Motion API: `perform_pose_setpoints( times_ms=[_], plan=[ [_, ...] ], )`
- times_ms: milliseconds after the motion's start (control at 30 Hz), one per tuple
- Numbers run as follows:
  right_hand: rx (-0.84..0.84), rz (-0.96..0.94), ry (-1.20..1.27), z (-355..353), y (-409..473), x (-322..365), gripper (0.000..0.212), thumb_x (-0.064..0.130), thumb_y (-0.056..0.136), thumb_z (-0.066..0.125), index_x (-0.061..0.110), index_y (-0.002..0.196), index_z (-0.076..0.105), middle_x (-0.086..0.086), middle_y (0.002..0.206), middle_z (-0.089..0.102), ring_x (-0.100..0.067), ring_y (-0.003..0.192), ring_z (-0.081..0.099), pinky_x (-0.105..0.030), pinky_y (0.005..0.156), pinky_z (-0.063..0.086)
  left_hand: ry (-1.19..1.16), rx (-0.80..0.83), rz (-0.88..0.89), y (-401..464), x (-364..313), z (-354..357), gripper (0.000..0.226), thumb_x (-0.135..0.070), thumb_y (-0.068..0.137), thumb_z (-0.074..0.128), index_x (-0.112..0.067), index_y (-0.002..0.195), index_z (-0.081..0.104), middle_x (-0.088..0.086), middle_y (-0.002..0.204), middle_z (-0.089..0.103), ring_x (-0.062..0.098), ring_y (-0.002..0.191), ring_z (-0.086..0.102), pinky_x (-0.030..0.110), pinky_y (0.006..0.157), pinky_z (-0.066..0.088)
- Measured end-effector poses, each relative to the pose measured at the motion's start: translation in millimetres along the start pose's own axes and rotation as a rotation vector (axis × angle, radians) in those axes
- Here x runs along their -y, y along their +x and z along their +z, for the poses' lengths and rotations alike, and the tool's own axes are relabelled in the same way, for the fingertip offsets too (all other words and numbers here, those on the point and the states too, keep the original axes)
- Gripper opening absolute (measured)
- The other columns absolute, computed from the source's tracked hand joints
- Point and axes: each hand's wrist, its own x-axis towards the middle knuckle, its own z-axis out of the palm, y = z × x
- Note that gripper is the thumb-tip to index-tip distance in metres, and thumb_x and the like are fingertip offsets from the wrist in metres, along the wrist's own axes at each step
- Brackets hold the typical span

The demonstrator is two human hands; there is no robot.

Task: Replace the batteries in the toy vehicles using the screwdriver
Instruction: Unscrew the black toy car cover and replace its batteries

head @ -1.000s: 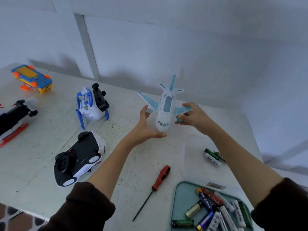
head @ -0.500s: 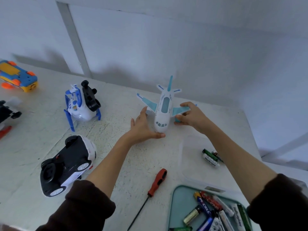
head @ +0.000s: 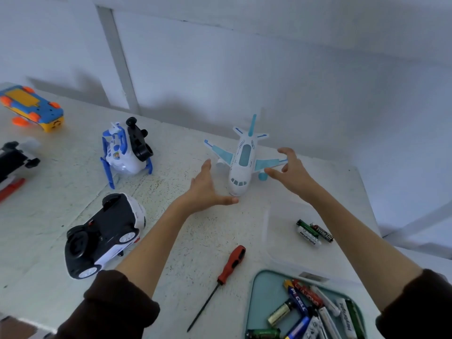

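A white and light-blue toy airplane stands upright on the white table, nose toward me. My left hand hovers open just left of its nose, fingers spread, not gripping it. My right hand is open beside the right wing, fingertips close to the wing but apart from it. A red-handled screwdriver lies on the table nearer to me. A teal tray at the bottom right holds several loose batteries. Three more batteries lie inside a clear container.
A black and white toy car lies on its side at the left. Behind it stand a white and blue toy, an upside-down blue and yellow toy and a black toy at the left edge. A grey wall runs behind the table.
Both hands held the airplane above the table, lowered it onto the surface, and have now let go and opened beside it.
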Motion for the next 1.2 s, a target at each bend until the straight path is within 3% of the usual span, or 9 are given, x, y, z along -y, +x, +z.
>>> perform_pose_setpoints(
  times_ms=[100,200,400,500,700,833,933,1033,1200],
  plan=[
    [-0.196,-0.187,-0.045,-0.4,-6.1,20.2,0.048,0.025,0.086,0.064,0.016,0.128,0.041,-0.005,0.103,0.044,-0.013,0.081,0.042,-0.016,0.065,0.035,-0.012,-0.071,0.064,-12.2,-8.5,-11.7,0.115,-0.037,0.068,0.082,-0.019,0.15,0.004,0.0,0.158,0.011,0.024,0.142,0.019,0.044,0.116,0.021],
    [-0.198,-0.314,-0.018,8.2,-14.5,48.5,0.033,0.023,0.086,0.063,0.013,0.114,0.051,0.0,0.086,0.05,-0.006,0.068,0.044,-0.009,0.057,0.036,-0.019,-0.187,0.159,-29.4,-14.9,-27.8,0.108,-0.037,0.071,0.08,-0.018,0.15,0.009,0.0,0.157,0.012,0.018,0.142,0.015,0.037,0.117,0.016],
    [0.183,-0.49,0.12,60.5,-47.0,101.2,0.025,0.018,0.087,0.061,0.013,0.111,0.054,0.0,0.1,0.056,-0.01,0.085,0.056,-0.014,0.07,0.048,-0.043,-0.361,0.255,-73.3,-4.9,-71.8,0.102,-0.039,0.071,0.079,-0.02,0.149,0.016,-0.001,0.155,0.017,0.012,0.139,0.017,0.023,0.108,0.019],
    [0.421,-0.574,0.053,91.5,-59.9,115.6,0.041,0.026,0.084,0.064,0.02,0.122,0.049,0.003,0.114,0.052,-0.01,0.094,0.057,-0.019,0.076,0.053,-0.046,-0.4,0.238,-103.7,11.0,-94.8,0.102,-0.037,0.071,0.079,-0.021,0.149,0.016,-0.001,0.154,0.019,0.006,0.133,0.02,0.023,0.106,0.022],
    [0.78,-0.579,0.033,129.8,-80.5,136.6,0.084,0.028,0.074,0.076,0.034,0.14,0.025,0.007,0.136,0.035,-0.01,0.114,0.046,-0.024,0.086,0.048,-0.02,-0.35,0.067,-158.2,56.6,-120.1,0.104,-0.039,0.069,0.08,-0.026,0.149,0.015,-0.005,0.154,0.016,0.011,0.14,0.017,0.026,0.11,0.022],
    [0.866,-0.588,0.006,146.0,-87.6,143.1,0.096,0.027,0.071,0.078,0.033,0.143,0.015,0.012,0.136,0.027,-0.011,0.121,0.037,-0.026,0.094,0.043,0.042,-0.284,-0.069,-180.8,81.8,-121.3,0.107,-0.038,0.067,0.083,-0.027,0.149,0.014,-0.003,0.154,0.014,0.016,0.141,0.015,0.035,0.114,0.022],
    [0.883,-0.598,0.028,157.3,-90.9,143.6,0.097,0.026,0.069,0.081,0.027,0.142,0.018,0.011,0.136,0.03,-0.008,0.123,0.035,-0.027,0.099,0.039,0.088,-0.251,-0.135,-188.6,96.5,-117.1,0.111,-0.033,0.067,0.085,-0.023,0.15,0.012,0.001,0.154,0.016,0.019,0.141,0.015,0.038,0.116,0.022],
    [0.843,-0.621,0.072,164.0,-91.6,140.7,0.085,0.021,0.068,0.082,0.025,0.136,0.031,0.007,0.131,0.041,-0.009,0.117,0.046,-0.025,0.092,0.047,0.091,-0.233,-0.173,-190.5,104.9,-111.8,0.113,-0.032,0.067,0.085,-0.021,0.15,0.01,0.004,0.152,0.019,0.021,0.139,0.02,0.037,0.114,0.026],
    [0.795,-0.593,0.131,152.5,-90.0,137.2,0.071,0.016,0.068,0.08,0.037,0.124,0.042,0.015,0.12,0.048,-0.003,0.107,0.051,-0.017,0.081,0.049,-0.009,-0.246,-0.127,-189.6,101.9,-106.4,0.104,-0.031,0.071,0.082,-0.022,0.149,0.013,0.005,0.143,0.031,0.02,0.128,0.035,0.037,0.108,0.037]
  ],
)
